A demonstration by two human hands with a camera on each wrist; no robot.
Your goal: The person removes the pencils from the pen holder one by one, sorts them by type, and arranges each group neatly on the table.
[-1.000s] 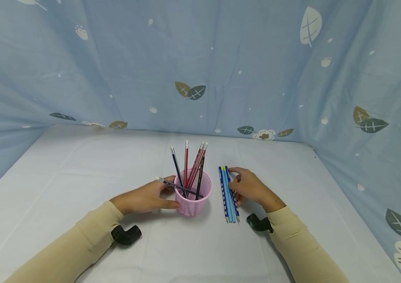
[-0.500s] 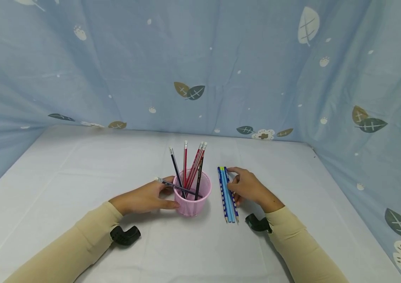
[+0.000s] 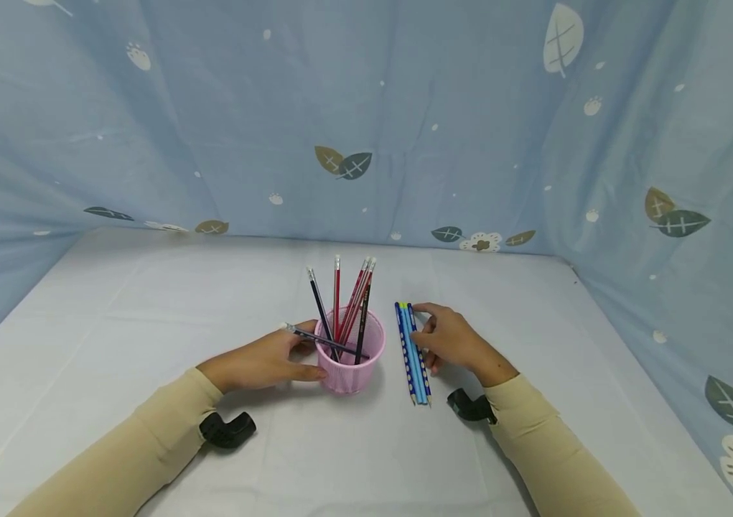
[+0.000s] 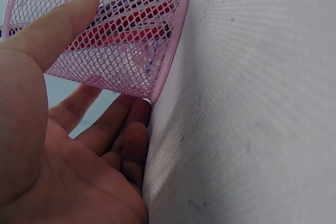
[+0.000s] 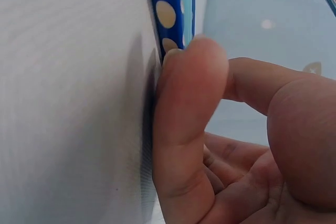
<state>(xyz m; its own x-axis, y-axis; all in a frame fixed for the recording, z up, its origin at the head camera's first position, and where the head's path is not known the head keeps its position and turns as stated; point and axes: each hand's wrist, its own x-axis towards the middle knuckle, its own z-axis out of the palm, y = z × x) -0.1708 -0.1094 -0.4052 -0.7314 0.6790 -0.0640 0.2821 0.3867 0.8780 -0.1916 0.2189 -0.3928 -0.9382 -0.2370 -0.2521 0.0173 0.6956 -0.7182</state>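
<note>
Head: midway between the surface's (image 3: 179, 301) side edges, a pink mesh cup (image 3: 347, 377) is being grasped by the left hand (image 3: 265, 360), blue pencils (image 3: 414, 362) touched by the right hand (image 3: 453, 341). Left wrist: the cup is being thumbed. Right wrist: whether pencils are being gripped cannot be told.

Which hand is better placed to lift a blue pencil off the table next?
Probably the right hand: it touches the row of blue pencils. The left hand holds the pink mesh cup, which stands between it and that row.
</note>
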